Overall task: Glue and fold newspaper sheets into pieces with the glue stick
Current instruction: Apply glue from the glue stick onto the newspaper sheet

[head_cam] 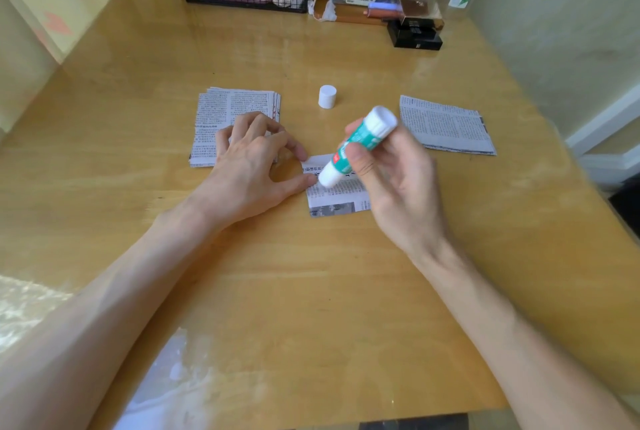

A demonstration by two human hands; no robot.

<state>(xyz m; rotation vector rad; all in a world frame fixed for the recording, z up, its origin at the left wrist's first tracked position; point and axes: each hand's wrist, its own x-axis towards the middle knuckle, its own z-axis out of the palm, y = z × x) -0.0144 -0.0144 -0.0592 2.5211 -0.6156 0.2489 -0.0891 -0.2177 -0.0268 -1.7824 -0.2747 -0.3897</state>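
The right grip holds the uncapped glue stick tilted, with its white tip down on a small newspaper piece in the middle of the table. The left grip, fingers relaxed, touches this piece's left edge. The white cap stands nearer the far edge.
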